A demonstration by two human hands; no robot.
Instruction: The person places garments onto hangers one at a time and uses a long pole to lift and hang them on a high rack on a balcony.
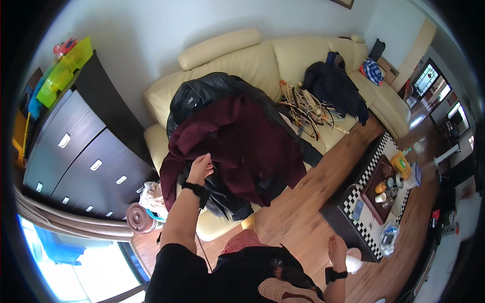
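A maroon coat (252, 146) lies spread over a black jacket (194, 101) on the cream sofa. My left hand (201, 167) is at the coat's near left side, over its folds. Its fingers are loosely bent and a little apart, and no cloth shows gripped between them. My right hand (337, 251) hangs low beside the coffee table, away from the clothes. Its fingers are curled in, with nothing visible in them. Both wrists carry black bands.
Several hangers (308, 108) are heaped on the sofa (222, 222) beside dark clothes (328, 83). A coffee table (348, 222) with a checkered edge bears a tray (371, 194) and a phone (357, 210). On the left stand a dark drawer cabinet (81, 156) and a round brown lidded bin (141, 218).
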